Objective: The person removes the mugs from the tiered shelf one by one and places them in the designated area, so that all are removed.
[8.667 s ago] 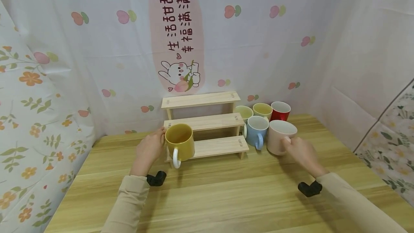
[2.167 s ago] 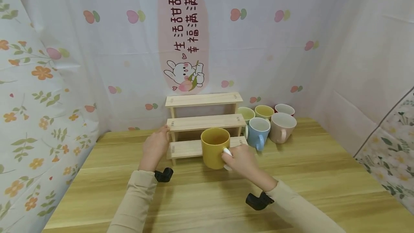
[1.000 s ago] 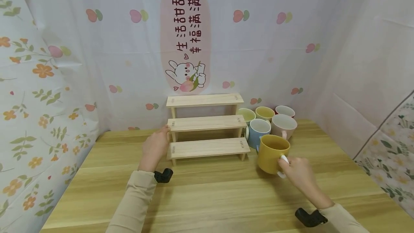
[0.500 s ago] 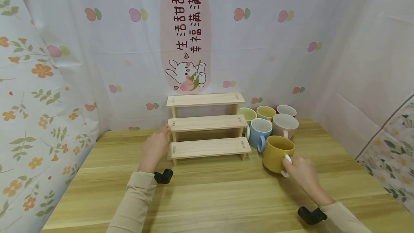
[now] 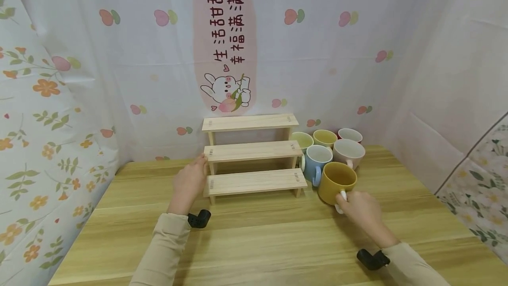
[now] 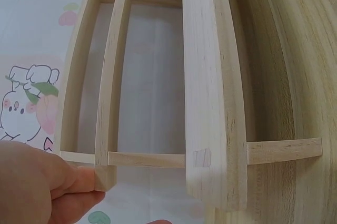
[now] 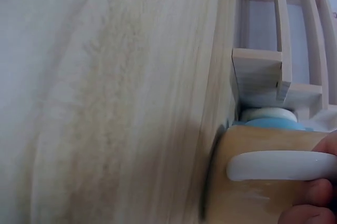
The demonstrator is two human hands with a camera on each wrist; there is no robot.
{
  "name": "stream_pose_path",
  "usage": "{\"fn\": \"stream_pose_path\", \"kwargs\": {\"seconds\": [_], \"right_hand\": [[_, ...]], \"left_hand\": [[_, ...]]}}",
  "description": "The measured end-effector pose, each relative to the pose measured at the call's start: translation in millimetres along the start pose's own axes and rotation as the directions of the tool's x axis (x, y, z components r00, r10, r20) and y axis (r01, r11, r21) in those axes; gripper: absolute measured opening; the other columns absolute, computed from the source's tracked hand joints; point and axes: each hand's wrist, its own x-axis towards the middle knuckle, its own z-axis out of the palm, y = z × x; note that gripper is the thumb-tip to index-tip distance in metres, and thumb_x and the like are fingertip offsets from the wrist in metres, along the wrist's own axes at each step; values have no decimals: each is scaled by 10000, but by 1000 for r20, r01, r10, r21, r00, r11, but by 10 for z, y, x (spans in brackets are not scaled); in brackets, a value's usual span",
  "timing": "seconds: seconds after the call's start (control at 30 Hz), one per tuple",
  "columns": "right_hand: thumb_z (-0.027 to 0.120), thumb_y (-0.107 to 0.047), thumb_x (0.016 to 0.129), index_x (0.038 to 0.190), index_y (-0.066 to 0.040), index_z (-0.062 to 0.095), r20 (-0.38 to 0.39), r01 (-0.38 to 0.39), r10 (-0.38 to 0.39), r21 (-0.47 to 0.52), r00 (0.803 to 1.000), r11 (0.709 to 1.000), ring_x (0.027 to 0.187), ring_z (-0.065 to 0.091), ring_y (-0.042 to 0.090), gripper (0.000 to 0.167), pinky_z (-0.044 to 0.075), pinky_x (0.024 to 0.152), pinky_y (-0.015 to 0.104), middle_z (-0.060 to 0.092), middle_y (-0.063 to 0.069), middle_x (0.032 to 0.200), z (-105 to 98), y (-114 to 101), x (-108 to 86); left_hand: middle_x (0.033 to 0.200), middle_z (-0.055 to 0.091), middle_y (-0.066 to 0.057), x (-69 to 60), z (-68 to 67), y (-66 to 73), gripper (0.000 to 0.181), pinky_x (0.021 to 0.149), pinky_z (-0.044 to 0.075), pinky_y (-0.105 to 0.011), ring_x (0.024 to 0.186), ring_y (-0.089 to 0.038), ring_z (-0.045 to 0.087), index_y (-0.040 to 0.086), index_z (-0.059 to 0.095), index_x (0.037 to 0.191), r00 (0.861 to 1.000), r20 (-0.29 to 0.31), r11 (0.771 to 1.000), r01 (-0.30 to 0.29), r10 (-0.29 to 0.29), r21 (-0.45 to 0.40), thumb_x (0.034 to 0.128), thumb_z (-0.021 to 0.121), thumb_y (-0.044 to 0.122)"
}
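Observation:
In the head view, my right hand [image 5: 362, 211] grips the white handle of a mustard-yellow mug [image 5: 331, 193]. The mug is upright at the front of a cluster of mugs, right by the blue mug [image 5: 311, 169] and the pink mug [image 5: 344, 156]. The right wrist view shows my fingers on the white handle [image 7: 279, 165]; the mug's base is at or very near the tabletop. My left hand [image 5: 189, 184] pinches the left end of a three-tier wooden shelf [image 5: 254, 182]. From the left wrist, thumb and fingers hold one tier's end [image 6: 107, 177].
Behind the blue and pink mugs stand a pale green mug [image 5: 303, 138], a light yellow mug [image 5: 325, 136] and a red mug [image 5: 349, 133]. They sit on the wooden table [image 5: 254, 250] against a printed cloth backdrop [image 5: 158, 78], close to the shelf's right side.
The pink mug has shifted back and my right hand has let go of it. That hand then took the yellow mug from the shelf's left end rightward to the cluster. The left hand stays on the shelf.

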Motion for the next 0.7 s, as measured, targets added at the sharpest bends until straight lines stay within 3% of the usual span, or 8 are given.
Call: {"fn": "stream_pose_path", "kwargs": {"seconds": [0.17,0.33,0.57,0.7], "right_hand": [[489,-278,909,510,-141,418,0,8,-8,4,1000,1000,473,397,178,428,282,395,300,404,0,513,31,-8,25],[506,-282,908,518,-143,418,19,3,-3,26,1000,1000,477,391,169,422,284,398,294,394,-3,522,41,-31,44],[528,-390,933,550,-144,444,87,10,-13,43,996,999,477,404,157,463,292,416,288,400,-14,524,15,-62,69],[513,-474,942,588,-133,471,145,12,-19,51,989,999,505,438,160,493,315,438,288,427,-10,548,-43,-86,63]], "left_hand": [[1528,366,-18,2,2,-4,418,571,518,-447,970,-453,626,134,460,1427,1000,9,1000,-3,3,-3,1041,334,233],[1493,412,-78,-10,-24,-45,423,626,530,-492,963,-470,624,107,467,1419,999,-6,999,-38,38,3,1043,333,245],[1518,372,-73,-18,-67,-89,442,681,529,-489,1090,-466,578,83,449,1430,997,17,997,-71,70,13,1040,324,249],[1502,403,-73,-29,-56,-104,436,770,527,-530,1141,-444,561,73,472,1413,995,-8,995,-96,96,10,1033,350,249]]}}
